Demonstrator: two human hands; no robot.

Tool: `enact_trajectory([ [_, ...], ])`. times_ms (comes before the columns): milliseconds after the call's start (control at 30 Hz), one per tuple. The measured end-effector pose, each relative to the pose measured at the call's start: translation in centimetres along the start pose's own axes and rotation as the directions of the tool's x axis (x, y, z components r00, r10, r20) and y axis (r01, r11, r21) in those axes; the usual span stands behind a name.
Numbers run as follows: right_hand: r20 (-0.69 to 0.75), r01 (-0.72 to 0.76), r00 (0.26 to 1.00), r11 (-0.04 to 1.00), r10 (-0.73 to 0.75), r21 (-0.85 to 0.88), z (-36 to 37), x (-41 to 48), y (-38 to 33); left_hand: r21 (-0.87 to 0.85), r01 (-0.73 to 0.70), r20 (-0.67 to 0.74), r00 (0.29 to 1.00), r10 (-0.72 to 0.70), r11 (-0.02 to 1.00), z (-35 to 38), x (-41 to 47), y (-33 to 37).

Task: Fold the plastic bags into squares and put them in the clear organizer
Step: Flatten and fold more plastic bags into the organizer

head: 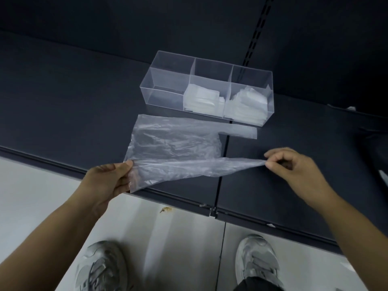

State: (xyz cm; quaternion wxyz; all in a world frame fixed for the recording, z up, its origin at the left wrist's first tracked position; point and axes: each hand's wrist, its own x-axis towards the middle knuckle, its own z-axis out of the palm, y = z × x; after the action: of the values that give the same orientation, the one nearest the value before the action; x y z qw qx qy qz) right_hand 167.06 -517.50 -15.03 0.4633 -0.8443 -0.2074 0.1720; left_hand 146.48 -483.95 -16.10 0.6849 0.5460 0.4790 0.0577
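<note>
The dark shelf [63, 101] takes up most of the scene, its front lip running from left to near right. Towards the far side stands the clear organizer [165, 89], three compartments in a row. The left one looks empty, while the middle one holds folded bags [201, 99] and the right one holds more folded squares [245, 103].

Just in front of it lies the plastic bag [178, 143], spread out, its long axis left to right and parallel to the organizer. Its bottom edge is at the left and its two handles point right. The far handle [241, 131] lies flat on the shelf. The near edge is lifted and stretched taut between the hands.

The left hand [109, 179] grips the near left corner, thumb on top and fingers curled beneath. The right hand [294, 162] pinches the tip of the near handle [231, 164] between thumb and fingertips.

The coming fold likely turns on this: both grips sit on the near long edge, and the far edge lies straight ahead. Carrying the near edge away would halve the bag lengthwise.
</note>
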Motion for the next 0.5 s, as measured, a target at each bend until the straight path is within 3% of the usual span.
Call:
enact_trajectory([
  [67, 0.07, -0.105, 0.994, 0.928, 0.086, 0.357, 0.0, -0.9, -0.4, 0.018, 0.013, 0.013, 1.0, -0.013, 1.0, 0.4, -0.2, -0.2],
  [133, 0.101, -0.187, 0.982, 0.814, 0.157, 0.55, 0.6, -1.3, -0.6, 0.033, 0.032, 0.027, 0.999, -0.032, 0.999, 0.7, -0.5, -0.3],
  [267, 0.043, -0.32, 0.932, 0.758, 0.361, 0.568, 1.4, -1.4, -0.9, 0.035, 0.054, 0.184, 0.981, -0.06, 0.998, 1.3, -1.9, -0.5],
  [333, 0.075, -0.358, 0.917, 0.723, 0.393, 0.591, 1.4, -1.5, -0.7, 0.057, 0.023, 0.253, 0.967, -0.037, 0.998, 1.5, -2.6, -0.7],
  [400, 0.066, -0.347, 0.924, 0.749, 0.378, 0.565, 1.4, -1.7, -0.4, 0.089, -0.004, 0.24, 0.971, -0.017, 0.996, 1.6, -3.0, -1.1],
  [500, -0.062, -0.307, 0.925, 0.833, 0.375, 0.46, 1.4, -1.9, 0.3, 0.177, -0.033, 0.187, 0.982, -0.001, 0.984, 1.5, -3.1, -1.6],
])
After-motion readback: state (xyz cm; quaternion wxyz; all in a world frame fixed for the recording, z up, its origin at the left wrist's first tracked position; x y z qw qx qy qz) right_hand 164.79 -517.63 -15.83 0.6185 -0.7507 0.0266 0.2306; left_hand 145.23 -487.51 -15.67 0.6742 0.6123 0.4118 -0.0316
